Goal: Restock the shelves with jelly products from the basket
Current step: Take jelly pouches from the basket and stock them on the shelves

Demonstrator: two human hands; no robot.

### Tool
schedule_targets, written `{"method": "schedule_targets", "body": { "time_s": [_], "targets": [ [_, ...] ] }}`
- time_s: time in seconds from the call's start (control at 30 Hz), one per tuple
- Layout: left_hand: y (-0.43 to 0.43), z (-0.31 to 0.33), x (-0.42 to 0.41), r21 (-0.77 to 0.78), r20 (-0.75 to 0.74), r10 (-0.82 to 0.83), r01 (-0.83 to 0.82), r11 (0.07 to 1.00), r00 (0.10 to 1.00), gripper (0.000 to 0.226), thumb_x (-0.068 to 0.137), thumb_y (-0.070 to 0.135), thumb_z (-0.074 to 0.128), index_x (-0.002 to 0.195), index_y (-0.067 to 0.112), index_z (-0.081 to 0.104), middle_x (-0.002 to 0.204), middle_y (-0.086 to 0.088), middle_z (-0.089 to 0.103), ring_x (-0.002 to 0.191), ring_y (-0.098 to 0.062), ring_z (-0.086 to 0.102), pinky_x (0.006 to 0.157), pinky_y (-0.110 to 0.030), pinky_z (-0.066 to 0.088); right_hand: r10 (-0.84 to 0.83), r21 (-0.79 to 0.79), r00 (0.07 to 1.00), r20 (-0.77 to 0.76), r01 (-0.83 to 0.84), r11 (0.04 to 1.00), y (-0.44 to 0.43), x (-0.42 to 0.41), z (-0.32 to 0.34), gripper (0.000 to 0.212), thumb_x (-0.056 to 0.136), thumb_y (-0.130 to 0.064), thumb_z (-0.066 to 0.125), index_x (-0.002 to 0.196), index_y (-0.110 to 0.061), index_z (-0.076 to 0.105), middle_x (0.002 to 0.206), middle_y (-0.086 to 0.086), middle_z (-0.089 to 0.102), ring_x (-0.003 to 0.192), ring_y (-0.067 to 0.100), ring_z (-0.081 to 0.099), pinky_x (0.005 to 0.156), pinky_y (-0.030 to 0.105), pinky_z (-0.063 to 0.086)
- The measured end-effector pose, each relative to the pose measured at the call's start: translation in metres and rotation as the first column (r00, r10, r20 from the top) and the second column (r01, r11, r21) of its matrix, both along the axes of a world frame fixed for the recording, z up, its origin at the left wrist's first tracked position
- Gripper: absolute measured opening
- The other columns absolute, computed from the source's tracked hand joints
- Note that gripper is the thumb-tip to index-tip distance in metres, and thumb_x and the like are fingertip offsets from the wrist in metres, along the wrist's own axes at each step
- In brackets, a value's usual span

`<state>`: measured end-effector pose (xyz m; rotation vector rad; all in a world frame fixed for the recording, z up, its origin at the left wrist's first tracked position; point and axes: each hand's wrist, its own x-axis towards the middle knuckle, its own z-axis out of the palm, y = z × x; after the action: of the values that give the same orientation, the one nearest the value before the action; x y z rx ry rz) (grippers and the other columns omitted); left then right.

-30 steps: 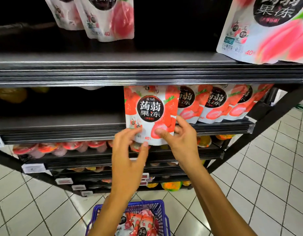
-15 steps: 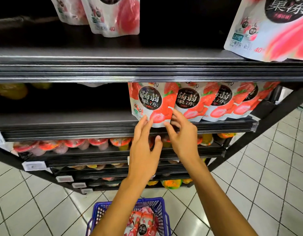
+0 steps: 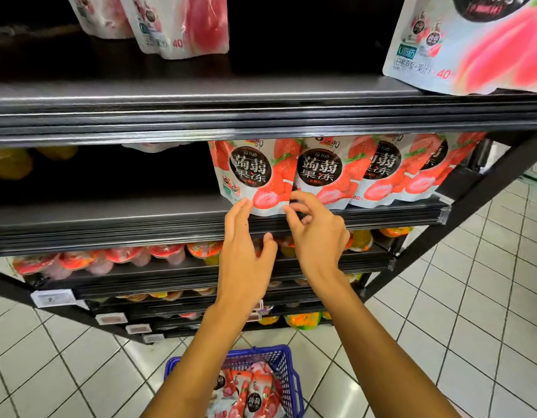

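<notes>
The left hand (image 3: 246,260) is spread, fingers touching the jelly pouch (image 3: 252,176) on the shelf (image 3: 110,215), likely to stand it straight. The right hand (image 3: 318,236), at its 3 o'clock, curls by the corner; pinching or not, I cannot tell.

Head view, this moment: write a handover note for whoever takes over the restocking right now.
Left hand: fingers straight, tips at the bottom edge of the leftmost strawberry pouch.
Right hand: fingers curled at its lower right corner; grip unclear.
That pouch stands on the middle shelf, ending the strawberry row.
Done: pouch placed.
Left: more pouches in the blue basket to shelve.
</notes>
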<state>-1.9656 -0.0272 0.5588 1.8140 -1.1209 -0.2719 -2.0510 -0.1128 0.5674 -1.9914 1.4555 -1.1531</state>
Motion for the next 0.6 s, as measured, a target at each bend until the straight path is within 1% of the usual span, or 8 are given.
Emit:
{"method": "schedule_targets", "body": {
  "time_s": [0.03, 0.1, 0.13, 0.23, 0.3, 0.37, 0.5, 0.6],
  "targets": [
    [0.001, 0.000, -0.002, -0.002, 0.000, -0.012, 0.012, 1.000, 1.000, 0.062, 0.093, 0.014, 0.056, 0.149, 0.017, 0.031, 0.155, 0.005, 0.026, 0.124, 0.012, 0.033, 0.095, 0.005, 0.025, -0.009, -0.003, 1.000, -0.004, 0.009, 1.000, -0.001, -0.001, -0.001, 0.021, 0.088, -0.035, 0.069, 0.109, -0.035, 0.069, 0.083, -0.016, 0.075, 0.071, 0.015, 0.069, 0.067, 0.033, 0.051],
    [0.001, -0.001, -0.008, -0.001, -0.021, -0.048, 0.048, 0.999, 0.999, 0.064, 0.094, 0.017, 0.056, 0.151, 0.018, 0.028, 0.158, 0.010, 0.020, 0.116, 0.016, 0.038, 0.096, -0.012, 0.042, -0.025, 0.022, 1.000, -0.002, 0.025, 0.999, -0.002, -0.005, -0.003, 0.023, 0.088, -0.037, 0.069, 0.111, -0.036, 0.067, 0.085, -0.020, 0.075, 0.069, 0.012, 0.068, 0.068, 0.032, 0.051],
    [0.001, -0.001, -0.011, 0.003, -0.032, -0.060, 0.060, 0.998, 0.998, 0.065, 0.094, 0.018, 0.056, 0.152, 0.019, 0.027, 0.159, 0.012, 0.018, 0.116, 0.016, 0.041, 0.095, -0.017, 0.045, -0.031, 0.044, 1.000, 0.007, 0.030, 0.999, -0.003, -0.006, -0.004, 0.024, 0.088, -0.038, 0.068, 0.111, -0.034, 0.065, 0.085, -0.020, 0.075, 0.068, 0.011, 0.068, 0.069, 0.033, 0.052],
    [-0.005, -0.001, -0.020, 0.022, -0.024, -0.064, 0.065, 0.998, 0.998, 0.067, 0.094, 0.019, 0.057, 0.153, 0.019, 0.025, 0.160, 0.011, 0.015, 0.108, 0.013, 0.042, 0.082, -0.004, 0.033, -0.046, 0.088, 0.998, 0.036, 0.043, 0.995, -0.008, -0.009, -0.007, 0.022, 0.088, -0.039, 0.068, 0.106, -0.030, 0.058, 0.085, -0.019, 0.075, 0.071, 0.015, 0.069, 0.071, 0.037, 0.053],
    [-0.009, -0.001, -0.023, 0.025, -0.039, -0.064, 0.065, 0.998, 0.997, 0.067, 0.094, 0.019, 0.058, 0.153, 0.021, 0.025, 0.160, 0.013, 0.014, 0.101, 0.023, 0.041, 0.080, 0.001, 0.028, -0.059, 0.093, 0.997, 0.044, 0.054, 0.994, -0.010, -0.012, -0.008, 0.022, 0.087, -0.040, 0.068, 0.100, -0.028, 0.055, 0.087, -0.017, 0.075, 0.074, 0.017, 0.070, 0.071, 0.039, 0.054],
    [-0.011, -0.002, -0.026, 0.017, -0.054, -0.061, 0.062, 0.998, 0.997, 0.068, 0.094, 0.020, 0.058, 0.152, 0.023, 0.024, 0.160, 0.015, 0.013, 0.108, 0.033, 0.034, 0.080, 0.007, 0.029, -0.069, 0.104, 0.996, 0.060, 0.062, 0.993, -0.012, -0.015, -0.010, 0.023, 0.086, -0.042, 0.069, 0.095, -0.028, 0.053, 0.086, -0.014, 0.076, 0.075, 0.019, 0.071, 0.072, 0.041, 0.054],
    [-0.013, -0.005, -0.028, 0.004, -0.077, -0.043, 0.044, 0.999, 0.996, 0.067, 0.094, 0.019, 0.057, 0.153, 0.022, 0.025, 0.160, 0.016, 0.013, 0.134, 0.007, 0.034, 0.086, 0.011, 0.025, -0.050, 0.104, 0.994, 0.097, 0.040, 0.994, -0.012, -0.019, -0.012, 0.021, 0.086, -0.042, 0.070, 0.091, -0.029, 0.055, 0.081, -0.013, 0.074, 0.072, 0.012, 0.070, 0.071, 0.040, 0.055],
    [-0.011, -0.005, -0.030, -0.015, -0.086, -0.028, 0.027, 1.000, 0.996, 0.065, 0.094, 0.016, 0.057, 0.152, 0.020, 0.028, 0.160, 0.012, 0.018, 0.141, -0.001, 0.032, 0.094, 0.008, 0.023, -0.026, 0.049, 0.993, 0.111, 0.020, 0.999, -0.009, -0.022, -0.013, 0.018, 0.086, -0.038, 0.071, 0.093, -0.030, 0.056, 0.082, -0.018, 0.072, 0.064, 0.003, 0.066, 0.066, 0.038, 0.055]
  ]
}}
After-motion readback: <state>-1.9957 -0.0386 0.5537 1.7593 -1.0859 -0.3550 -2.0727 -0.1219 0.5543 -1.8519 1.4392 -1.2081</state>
